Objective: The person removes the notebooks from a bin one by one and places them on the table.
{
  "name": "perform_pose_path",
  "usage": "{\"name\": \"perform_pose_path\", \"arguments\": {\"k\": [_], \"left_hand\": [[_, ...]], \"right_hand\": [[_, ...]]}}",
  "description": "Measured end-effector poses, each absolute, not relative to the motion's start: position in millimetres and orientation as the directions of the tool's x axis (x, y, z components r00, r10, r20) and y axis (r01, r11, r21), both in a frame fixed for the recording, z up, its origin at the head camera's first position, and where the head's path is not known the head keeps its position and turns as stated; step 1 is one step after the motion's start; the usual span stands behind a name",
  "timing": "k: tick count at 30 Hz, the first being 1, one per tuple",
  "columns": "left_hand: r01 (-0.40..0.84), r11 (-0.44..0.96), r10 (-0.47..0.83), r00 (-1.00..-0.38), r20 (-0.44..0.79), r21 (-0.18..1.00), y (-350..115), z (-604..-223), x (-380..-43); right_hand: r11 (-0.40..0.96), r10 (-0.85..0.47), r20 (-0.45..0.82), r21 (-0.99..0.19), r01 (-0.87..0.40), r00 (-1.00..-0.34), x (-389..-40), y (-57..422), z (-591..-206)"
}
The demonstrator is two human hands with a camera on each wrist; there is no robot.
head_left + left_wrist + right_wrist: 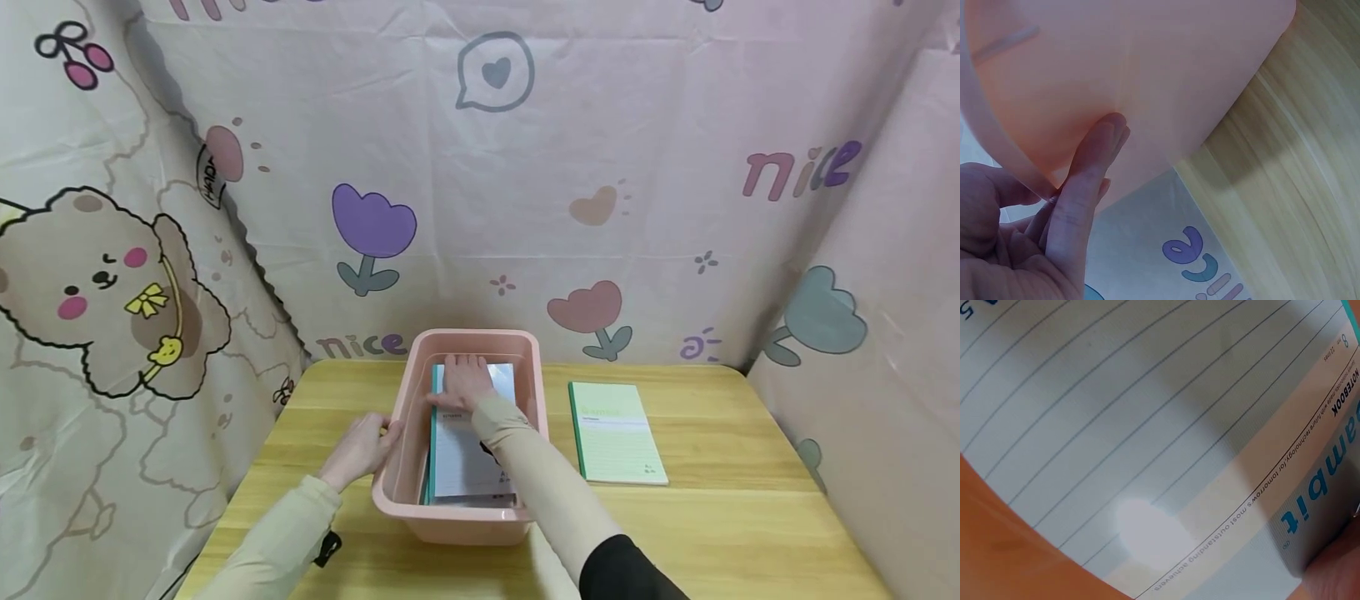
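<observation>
nearest, two pale sleeves reach in over the wooden table. the pink bin stands upright on it; its plastic looks thin and light, probably a bit bendy, so the rim seems the natural hold. the left hand pinches that rim at the left side, thumb and fingers either side of the wall. inside the bin lies the blue notebook, face up, with another edge just under it; how many lie below, i cannot tell. the right hand rests on its far part, fingers spread, gripping nothing. the cover looks smooth and shiny, likely slippery, flexible and light; the bound spine on its left should give the firmest grip. right of the bin, apart, lies a green notebook. beyond hangs a printed cloth.
</observation>
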State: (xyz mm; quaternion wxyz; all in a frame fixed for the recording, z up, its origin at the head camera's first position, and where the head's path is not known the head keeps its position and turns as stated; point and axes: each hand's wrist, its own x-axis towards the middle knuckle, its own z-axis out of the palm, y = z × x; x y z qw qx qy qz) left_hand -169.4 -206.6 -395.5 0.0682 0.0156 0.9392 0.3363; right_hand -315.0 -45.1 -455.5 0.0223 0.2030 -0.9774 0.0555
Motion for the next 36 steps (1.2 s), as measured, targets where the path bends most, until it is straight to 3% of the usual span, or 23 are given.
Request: {"name": "perform_pose_path", "arguments": {"k": [14,25,36], "left_hand": [[-0.005,0.782,0.079,-0.991,-0.108,0.623,-207.5,-395.9,-170.3],[0.005,0.797,0.084,-0.991,-0.102,0.604,-206.9,-396.5,-171.2],[0.014,0.788,0.093,-0.991,-0.098,0.616,-208.3,-398.5,-172.6]], "right_hand": [[0.882,-0.448,0.147,-0.085,-0.463,-0.882,-310.1,-31.7,-390.6],[0.867,-0.475,0.201,-0.064,-0.495,-0.857,-302.4,-17.4,-309.5],[0.862,-0.478,0.210,-0.074,-0.502,-0.853,-289.5,29.6,-264.1]]}}
